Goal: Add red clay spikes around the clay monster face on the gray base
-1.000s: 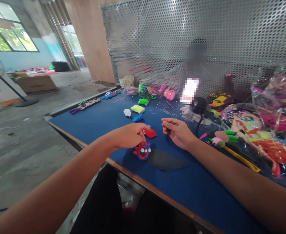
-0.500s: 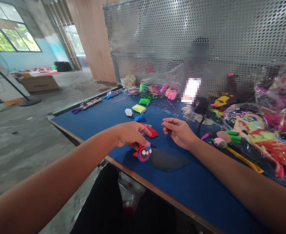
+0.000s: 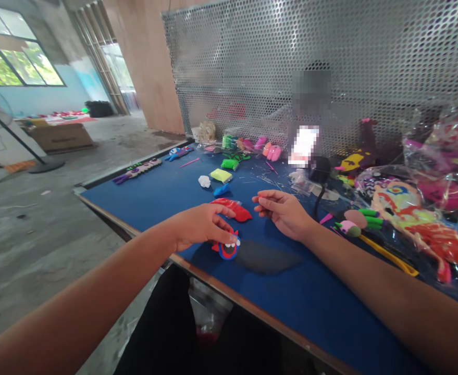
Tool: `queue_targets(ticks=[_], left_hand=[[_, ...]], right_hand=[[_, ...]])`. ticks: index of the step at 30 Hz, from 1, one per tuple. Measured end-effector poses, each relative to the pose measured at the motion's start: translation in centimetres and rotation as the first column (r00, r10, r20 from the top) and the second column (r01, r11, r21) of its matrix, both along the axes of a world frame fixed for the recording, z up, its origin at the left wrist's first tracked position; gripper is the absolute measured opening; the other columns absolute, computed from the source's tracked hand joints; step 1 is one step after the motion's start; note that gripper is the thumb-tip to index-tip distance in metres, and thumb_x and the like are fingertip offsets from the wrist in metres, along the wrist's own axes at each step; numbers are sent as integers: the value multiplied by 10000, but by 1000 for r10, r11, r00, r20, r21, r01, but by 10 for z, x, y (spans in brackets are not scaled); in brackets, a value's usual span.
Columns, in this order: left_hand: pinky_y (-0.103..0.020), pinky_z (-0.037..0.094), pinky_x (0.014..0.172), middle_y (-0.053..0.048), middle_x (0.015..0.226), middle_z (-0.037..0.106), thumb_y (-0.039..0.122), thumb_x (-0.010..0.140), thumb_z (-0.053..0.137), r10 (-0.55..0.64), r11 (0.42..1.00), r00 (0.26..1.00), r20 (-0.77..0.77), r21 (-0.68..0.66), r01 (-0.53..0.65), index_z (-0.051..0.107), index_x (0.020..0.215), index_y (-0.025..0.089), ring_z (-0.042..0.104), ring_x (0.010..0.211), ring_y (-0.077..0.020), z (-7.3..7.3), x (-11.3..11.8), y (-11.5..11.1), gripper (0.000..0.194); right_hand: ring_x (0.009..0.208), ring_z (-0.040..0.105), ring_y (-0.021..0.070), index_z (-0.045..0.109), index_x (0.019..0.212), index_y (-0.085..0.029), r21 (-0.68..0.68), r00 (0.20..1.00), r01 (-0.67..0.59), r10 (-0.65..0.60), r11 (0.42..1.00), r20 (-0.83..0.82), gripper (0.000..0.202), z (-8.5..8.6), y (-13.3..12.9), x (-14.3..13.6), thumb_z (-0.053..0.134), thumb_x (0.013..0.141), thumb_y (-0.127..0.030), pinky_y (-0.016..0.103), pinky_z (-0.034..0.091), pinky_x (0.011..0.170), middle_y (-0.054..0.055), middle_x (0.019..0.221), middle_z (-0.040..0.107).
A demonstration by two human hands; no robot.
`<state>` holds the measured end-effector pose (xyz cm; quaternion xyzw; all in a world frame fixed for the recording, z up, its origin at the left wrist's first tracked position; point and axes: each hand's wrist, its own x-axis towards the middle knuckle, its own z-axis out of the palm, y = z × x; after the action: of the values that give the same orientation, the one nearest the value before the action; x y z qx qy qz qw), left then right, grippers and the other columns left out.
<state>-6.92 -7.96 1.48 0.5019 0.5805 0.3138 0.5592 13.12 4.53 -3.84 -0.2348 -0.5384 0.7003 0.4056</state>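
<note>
A small blue and red clay figure (image 3: 229, 253) with white dots on a dark eye rests on the blue table over a dark grey patch's left end. My left hand (image 3: 201, 225) reaches over it, its thumb on the figure's top front and other fingers bent behind. Just beyond lies a red clay pack (image 3: 238, 209) in clear wrap. My right hand (image 3: 285, 212) hovers to the right of that pack, thumb and fingers pinched together. Whatever is at its fingertips is too small to make out; a reddish speck shows there.
Farther back lie a blue clay lump (image 3: 221, 189), a yellow pack (image 3: 221, 175) and a white lump (image 3: 204, 181). A phone (image 3: 304, 146) stands on a black holder (image 3: 320, 171). Bagged figures (image 3: 428, 208) and a yellow-handled tool (image 3: 388, 254) crowd the right. Perforated metal (image 3: 252, 62) backs the table.
My left thumb has come down over the figure's eye, and the figure has turned slightly. The index finger has lifted away from the red pack. My right hand stays pinched, nearly in place.
</note>
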Motion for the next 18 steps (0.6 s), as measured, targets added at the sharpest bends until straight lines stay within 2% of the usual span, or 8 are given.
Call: queue_targets(ticks=[2,8,11,14,18], left_hand=[[-310,501,690,-62,871,688,186,596,806,7,999,1000,7,39,-7,558,1209,173,662,766,-192,-2,2,-7,662],[-285,492,688,-51,939,671,139,611,763,132,982,990,52,128,-138,564,1193,191,641,762,-162,-4,9,-25,617],[-294,497,730,-49,988,650,160,656,753,131,972,980,151,173,-157,564,1204,213,631,787,-151,-6,13,-31,582],[-262,485,692,-45,956,639,174,707,731,164,948,950,265,224,-226,591,1183,210,605,742,-122,-11,19,-34,497],[-240,475,666,-51,935,638,160,708,724,263,903,854,449,196,-382,605,1160,191,594,756,-123,-21,27,-32,468]], right_hand=[[700,672,136,725,899,-198,4,1000,-7,7,1000,6,266,0,-1,0,822,659,-261,268,521,622,44,905,737],[705,664,149,736,893,-198,17,999,-21,21,1000,30,263,2,-4,-1,822,657,-278,294,518,623,51,894,731],[674,636,134,737,857,-202,25,999,-19,19,999,27,238,4,-5,-2,825,651,-281,287,491,606,33,825,714],[604,566,107,740,838,-203,35,1000,-19,18,999,24,212,5,-6,-3,823,654,-267,273,452,571,-8,691,650],[580,519,105,740,821,-197,61,998,-42,39,997,46,188,9,-11,-4,815,657,-247,273,415,541,-11,677,613]])
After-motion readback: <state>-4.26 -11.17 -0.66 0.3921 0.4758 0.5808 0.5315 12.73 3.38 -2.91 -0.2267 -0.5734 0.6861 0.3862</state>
